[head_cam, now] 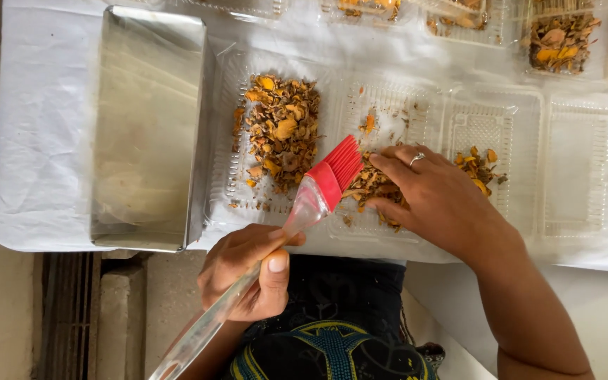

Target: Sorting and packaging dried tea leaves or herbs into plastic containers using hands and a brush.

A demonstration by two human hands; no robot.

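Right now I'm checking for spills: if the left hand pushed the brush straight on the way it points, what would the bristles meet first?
The left hand aims the brush up and right. Its red bristles would probably first meet the dried pieces under the right hand; depth is unclear.
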